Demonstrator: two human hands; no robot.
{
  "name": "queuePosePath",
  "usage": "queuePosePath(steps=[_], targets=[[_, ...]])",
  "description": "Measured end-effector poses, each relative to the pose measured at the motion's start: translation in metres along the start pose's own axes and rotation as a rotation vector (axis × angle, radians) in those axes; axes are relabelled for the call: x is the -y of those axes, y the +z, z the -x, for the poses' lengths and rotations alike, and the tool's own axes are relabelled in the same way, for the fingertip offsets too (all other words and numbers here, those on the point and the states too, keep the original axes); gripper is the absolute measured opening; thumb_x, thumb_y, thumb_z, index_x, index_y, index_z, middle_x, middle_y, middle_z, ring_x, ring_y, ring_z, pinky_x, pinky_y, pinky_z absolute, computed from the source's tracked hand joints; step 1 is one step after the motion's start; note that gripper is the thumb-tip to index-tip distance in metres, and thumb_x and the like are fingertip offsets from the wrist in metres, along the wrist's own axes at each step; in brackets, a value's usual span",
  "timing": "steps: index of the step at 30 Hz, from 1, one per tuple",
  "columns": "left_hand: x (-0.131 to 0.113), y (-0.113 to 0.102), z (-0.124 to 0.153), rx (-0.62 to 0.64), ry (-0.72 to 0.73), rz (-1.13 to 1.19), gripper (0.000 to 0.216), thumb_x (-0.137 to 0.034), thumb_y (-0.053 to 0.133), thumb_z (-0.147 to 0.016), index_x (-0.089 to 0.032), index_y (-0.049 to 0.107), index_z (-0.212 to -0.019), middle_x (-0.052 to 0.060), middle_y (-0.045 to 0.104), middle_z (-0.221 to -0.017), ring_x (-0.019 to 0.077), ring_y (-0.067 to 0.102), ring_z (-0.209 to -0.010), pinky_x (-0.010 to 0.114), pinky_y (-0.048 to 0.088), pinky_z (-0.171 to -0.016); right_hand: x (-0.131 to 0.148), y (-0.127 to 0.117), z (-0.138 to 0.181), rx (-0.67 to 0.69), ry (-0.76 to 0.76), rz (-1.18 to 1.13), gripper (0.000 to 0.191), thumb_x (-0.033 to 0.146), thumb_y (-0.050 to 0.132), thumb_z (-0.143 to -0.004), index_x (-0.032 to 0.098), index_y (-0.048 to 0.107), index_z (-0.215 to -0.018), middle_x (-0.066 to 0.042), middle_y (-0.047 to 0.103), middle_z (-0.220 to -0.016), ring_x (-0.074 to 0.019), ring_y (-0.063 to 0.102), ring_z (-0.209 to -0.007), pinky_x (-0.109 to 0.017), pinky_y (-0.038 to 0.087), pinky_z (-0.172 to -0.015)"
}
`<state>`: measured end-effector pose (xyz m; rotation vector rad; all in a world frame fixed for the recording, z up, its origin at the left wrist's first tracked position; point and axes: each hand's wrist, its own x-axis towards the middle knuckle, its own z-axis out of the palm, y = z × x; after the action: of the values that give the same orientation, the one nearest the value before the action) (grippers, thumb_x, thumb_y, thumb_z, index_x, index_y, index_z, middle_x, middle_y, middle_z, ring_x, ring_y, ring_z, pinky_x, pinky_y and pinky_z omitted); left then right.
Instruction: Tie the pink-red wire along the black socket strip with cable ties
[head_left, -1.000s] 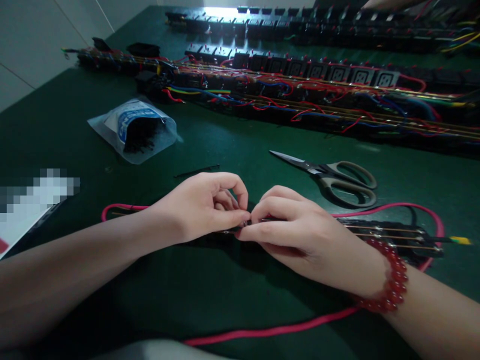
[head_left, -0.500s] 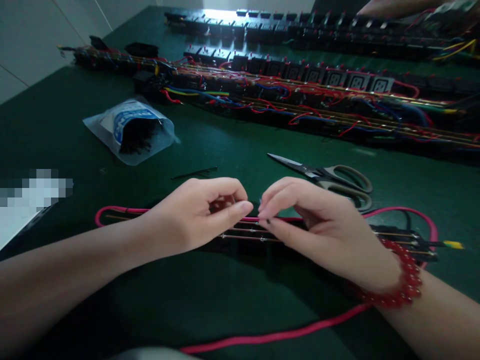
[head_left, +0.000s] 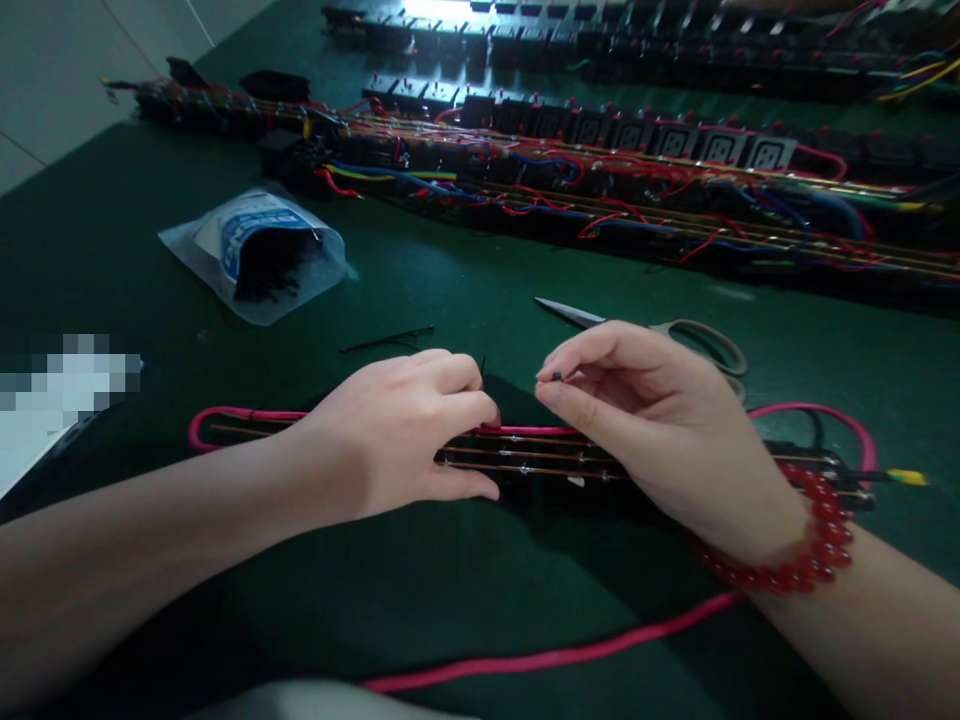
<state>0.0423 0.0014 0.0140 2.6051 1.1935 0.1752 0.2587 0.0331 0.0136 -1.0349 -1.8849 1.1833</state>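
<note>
My left hand (head_left: 405, 430) lies across a black power strip (head_left: 540, 468) with bare metal rods along it, thumb on the near side and fingers curled over the far side. A red cable (head_left: 525, 431) runs along the strip's far edge. A thin black tie end pokes up beside the left fingertips. Just above the strip, my right hand (head_left: 637, 400) pinches a small black piece (head_left: 556, 377), probably a cable tie's head; the rest of it is hidden. Partly behind that hand rest scissors (head_left: 570, 312). Loose black cable ties (head_left: 386, 341) lie beyond my left hand.
An open plastic bag (head_left: 322, 262) of black cable ties stands back left. Longer wired power strips (head_left: 600, 190) cross the back of the green table (head_left: 420, 270). The red cable's loose length (head_left: 555, 658) runs along the front. A white item (head_left: 60, 400) is at the left edge.
My hands have moved apart. The left has opened from its pinch and come down around the strip; the right has risen slightly to the right with the small black piece.
</note>
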Motion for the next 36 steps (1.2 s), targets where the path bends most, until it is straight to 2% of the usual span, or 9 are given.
queuePosePath(steps=[7,12,15,19,22,25,31,36], targets=[[-0.004,-0.009,0.001,0.029,0.016,-0.101,0.02,-0.038,0.066,-0.084,-0.019,0.067,-0.091,0.003,0.061,-0.089,0.0176,0.054,-0.079,0.029,0.041,-0.066,0.005,0.002,0.005,-0.065,0.028,-0.065,0.008,0.027,0.072,-0.083,0.023,0.065,-0.084,-0.002,0.067,-0.085,-0.0138,0.064,-0.068,-0.026,0.058,-0.059],[-0.003,-0.019,0.004,0.053,0.007,-0.187,0.014,-0.033,0.063,-0.08,-0.019,0.061,-0.082,0.004,0.059,-0.086,0.0196,0.052,-0.076,0.033,0.04,-0.066,0.011,0.001,0.007,-0.074,0.072,-0.046,0.009,0.03,0.07,-0.086,0.025,0.062,-0.085,0.0,0.068,-0.083,-0.0152,0.066,-0.067,-0.028,0.056,-0.057],[0.0,-0.023,0.011,0.057,-0.028,-0.245,0.012,-0.032,0.064,-0.078,-0.021,0.06,-0.081,0.004,0.057,-0.084,0.0206,0.05,-0.074,0.035,0.04,-0.066,0.012,-0.003,0.006,-0.056,0.084,-0.023,0.011,0.035,0.064,-0.091,0.027,0.06,-0.086,0.001,0.068,-0.08,-0.0155,0.066,-0.067,-0.028,0.054,-0.056],[0.001,-0.026,0.021,0.048,-0.042,-0.289,0.017,-0.037,0.064,-0.081,-0.022,0.061,-0.086,0.005,0.057,-0.086,0.022,0.05,-0.075,0.037,0.039,-0.068,0.009,-0.007,0.003,-0.016,0.088,0.08,0.027,0.044,0.048,-0.099,0.025,0.056,-0.083,-0.001,0.067,-0.078,-0.016,0.065,-0.071,-0.028,0.052,-0.057],[0.0,-0.027,0.019,0.027,-0.001,-0.264,0.025,-0.042,0.066,-0.084,-0.021,0.062,-0.097,0.006,0.06,-0.097,0.0245,0.054,-0.085,0.039,0.04,-0.074,0.006,-0.01,0.002,0.005,0.105,0.238,0.036,0.044,0.04,-0.102,0.024,0.057,-0.078,-0.002,0.065,-0.08,-0.0169,0.063,-0.075,-0.029,0.048,-0.059],[0.0,-0.025,0.011,0.047,0.081,-0.198,0.026,-0.038,0.068,-0.085,-0.021,0.062,-0.104,0.006,0.063,-0.103,0.0247,0.056,-0.094,0.037,0.04,-0.081,0.003,-0.012,0.0,0.031,0.145,0.348,0.036,0.04,0.038,-0.102,0.023,0.058,-0.077,-0.003,0.064,-0.079,-0.0169,0.06,-0.072,-0.028,0.044,-0.057],[0.01,-0.017,0.001,0.061,0.135,-0.103,0.027,-0.038,0.067,-0.086,-0.019,0.062,-0.104,0.004,0.065,-0.099,0.0214,0.059,-0.09,0.034,0.039,-0.081,0.004,-0.012,-0.003,0.113,0.302,0.397,0.037,0.036,0.039,-0.101,0.022,0.057,-0.072,-0.001,0.061,-0.066,-0.0151,0.057,-0.057,-0.027,0.041,-0.049],[0.015,-0.011,0.003,0.037,0.109,-0.024,0.026,-0.035,0.064,-0.088,-0.019,0.062,-0.109,0.004,0.064,-0.101,0.02,0.058,-0.091,0.033,0.039,-0.082,0.011,-0.012,-0.002,0.113,0.321,0.473,0.035,0.033,0.039,-0.1,0.021,0.055,-0.072,-0.001,0.06,-0.065,-0.0142,0.056,-0.056,-0.027,0.04,-0.049]])
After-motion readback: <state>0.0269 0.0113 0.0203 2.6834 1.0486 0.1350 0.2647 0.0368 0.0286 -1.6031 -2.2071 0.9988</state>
